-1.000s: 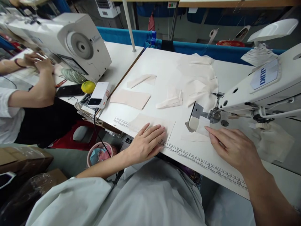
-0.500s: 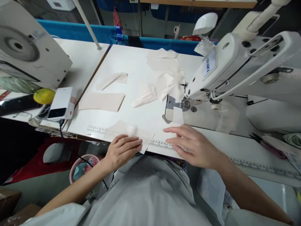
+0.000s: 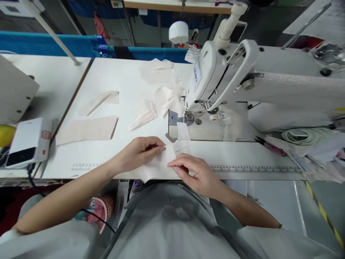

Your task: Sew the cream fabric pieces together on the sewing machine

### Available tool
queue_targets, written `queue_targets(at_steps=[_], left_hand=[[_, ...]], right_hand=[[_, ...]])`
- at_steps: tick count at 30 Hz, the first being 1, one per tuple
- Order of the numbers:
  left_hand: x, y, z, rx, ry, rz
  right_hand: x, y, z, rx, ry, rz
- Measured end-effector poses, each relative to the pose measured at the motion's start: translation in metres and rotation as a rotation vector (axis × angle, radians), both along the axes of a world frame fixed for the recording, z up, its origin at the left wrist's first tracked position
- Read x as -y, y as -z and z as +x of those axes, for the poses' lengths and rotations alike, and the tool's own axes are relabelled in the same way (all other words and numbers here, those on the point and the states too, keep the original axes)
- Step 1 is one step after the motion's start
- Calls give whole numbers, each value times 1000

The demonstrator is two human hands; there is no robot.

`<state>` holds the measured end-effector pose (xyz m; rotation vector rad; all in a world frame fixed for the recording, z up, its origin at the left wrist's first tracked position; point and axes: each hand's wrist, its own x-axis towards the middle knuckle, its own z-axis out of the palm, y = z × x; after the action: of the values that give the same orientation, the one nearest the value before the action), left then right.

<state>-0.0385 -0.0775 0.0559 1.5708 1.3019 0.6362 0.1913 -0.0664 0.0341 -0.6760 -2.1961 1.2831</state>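
A pale fabric piece (image 3: 157, 167) is pinched between the thumb and fingers of my left hand (image 3: 142, 151) at its upper edge. My right hand (image 3: 192, 172) grips the same piece at its right side, close to the left fingertips. Part of the piece lies over the table's front edge. Just beyond my hands, a thin white strip (image 3: 183, 133) runs from the presser foot of the sewing machine (image 3: 190, 118) toward me. Crumpled pale cloth (image 3: 169, 95) is heaped left of the needle area.
Flat pale pieces (image 3: 87, 130) and a folded one (image 3: 101, 101) lie on the left of the table (image 3: 124, 72). A white device (image 3: 29, 140) sits far left. Scissors (image 3: 271, 145) and a green coil (image 3: 307, 136) are at the right.
The view has swung right. My left hand has lifted the fabric piece and brought it nearer the machine. My right hand, earlier spread in the air, has closed on its right side.
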Motion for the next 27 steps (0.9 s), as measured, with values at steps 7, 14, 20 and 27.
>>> queue_targets(at_steps=[7, 14, 20, 27], left_hand=[[-52, 3, 22, -68, 93, 68], [-55, 3, 14, -127, 60, 99], [-45, -3, 0, -169, 22, 157], [-33, -12, -20, -262, -74, 340]], right_hand=[[-26, 2, 24, 58, 104, -59], [-34, 4, 19, 41, 136, -9], [-30, -1, 6, 37, 101, 19], [-36, -2, -18, 49, 54, 110]])
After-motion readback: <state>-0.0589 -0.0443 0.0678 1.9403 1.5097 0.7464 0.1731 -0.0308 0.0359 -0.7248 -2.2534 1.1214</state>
